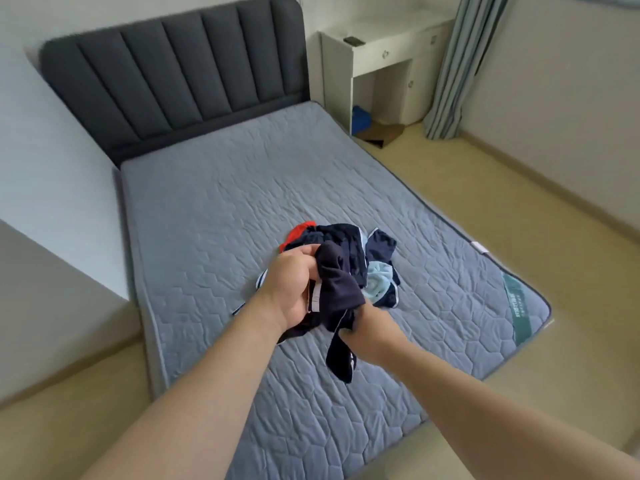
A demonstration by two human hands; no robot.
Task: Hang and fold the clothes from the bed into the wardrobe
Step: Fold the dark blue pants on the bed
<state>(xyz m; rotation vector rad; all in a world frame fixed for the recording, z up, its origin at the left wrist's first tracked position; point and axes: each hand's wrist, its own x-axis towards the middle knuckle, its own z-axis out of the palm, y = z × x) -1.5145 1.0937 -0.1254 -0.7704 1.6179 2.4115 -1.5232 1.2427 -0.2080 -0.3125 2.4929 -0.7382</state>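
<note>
A heap of clothes lies on the grey quilted mattress (214, 216) near its foot end. Most of the heap is a dark navy garment (341, 282) with thin white trim. A red piece (298, 233) pokes out at the heap's far left, and a light blue piece (379, 279) shows on its right. My left hand (292, 289) grips the navy garment from the left, fingers curled into the cloth beside a white label. My right hand (367, 323) holds the same garment's lower part; its fingers are mostly hidden under the fabric. A navy strip hangs down below my right hand.
A dark grey padded headboard (173, 74) stands at the far end of the bed. A white desk (384, 57) sits at the back right with a blue item and cardboard beneath it. A striped curtain (457, 64) hangs beside it. Beige floor runs along the bed's right side.
</note>
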